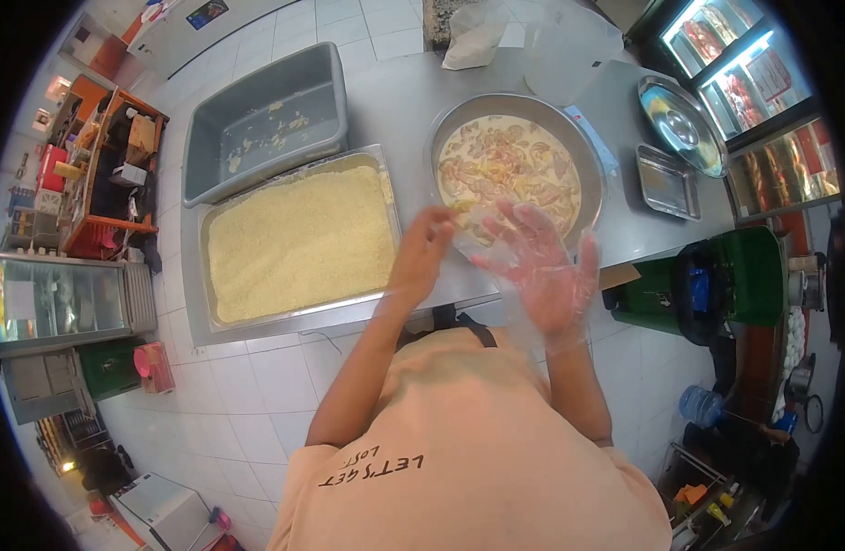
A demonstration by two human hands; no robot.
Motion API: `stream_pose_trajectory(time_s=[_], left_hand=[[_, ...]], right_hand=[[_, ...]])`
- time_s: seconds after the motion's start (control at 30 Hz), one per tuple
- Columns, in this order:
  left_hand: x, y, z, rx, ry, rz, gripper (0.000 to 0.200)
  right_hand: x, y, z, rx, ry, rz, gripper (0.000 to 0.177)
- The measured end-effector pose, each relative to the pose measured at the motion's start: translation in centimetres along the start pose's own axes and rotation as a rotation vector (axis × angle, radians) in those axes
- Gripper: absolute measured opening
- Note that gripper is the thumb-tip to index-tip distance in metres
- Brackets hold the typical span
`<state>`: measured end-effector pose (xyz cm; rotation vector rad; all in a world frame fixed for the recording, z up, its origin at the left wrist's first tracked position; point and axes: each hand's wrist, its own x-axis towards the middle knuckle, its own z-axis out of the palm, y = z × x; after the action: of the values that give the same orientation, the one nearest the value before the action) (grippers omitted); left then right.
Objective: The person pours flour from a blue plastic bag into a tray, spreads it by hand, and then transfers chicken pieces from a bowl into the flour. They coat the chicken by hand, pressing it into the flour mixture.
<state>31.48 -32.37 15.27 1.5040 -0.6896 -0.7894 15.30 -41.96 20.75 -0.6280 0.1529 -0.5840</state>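
Observation:
My right hand (549, 275) wears a clear plastic glove, its fingers spread, palm up, over the near edge of a round metal bowl (595, 188). Raw meat pieces in a pale, milky liquid (509, 170) fill the bowl. Just left of the bowl is my left hand (424, 250), bare, fingers bent toward the glove; what its fingertips hold, if anything, is too blurred to tell. Left of it, a rectangular metal tray (393, 197) holds pale yellow crumbs (298, 243).
A grey plastic tub (262, 119) with scattered crumbs stands behind the tray. Beyond the bowl are a clear plastic container (569, 60) and a plastic bag (475, 35). Metal trays (668, 182) lie at the right, and a green bin (753, 275) stands beside the table.

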Motion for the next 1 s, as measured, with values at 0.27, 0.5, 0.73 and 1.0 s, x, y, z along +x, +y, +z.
stream_pose_trajectory(time_s=[0.27,0.5,0.73,1.0], left_hand=[[-0.2,-1.6,-0.5,-0.238,0.072,-0.039,0.027],[0.9,1.2,-0.7,0.152,0.008,0.17,0.007],[1.0,0.4,-1.1,0.048,0.002,0.179,0.007],[-1.2,3.1,1.3,0.117,0.364,0.194,0.021]], right_hand=[[0.5,0.6,-0.5,0.292,-0.074,0.086,0.085],[0.8,0.9,-0.7,0.094,-0.127,0.267,0.089],[0.3,0.7,-0.6,-0.094,-0.046,0.372,0.091],[1.0,0.9,-0.7,0.075,-0.086,0.206,0.092]])
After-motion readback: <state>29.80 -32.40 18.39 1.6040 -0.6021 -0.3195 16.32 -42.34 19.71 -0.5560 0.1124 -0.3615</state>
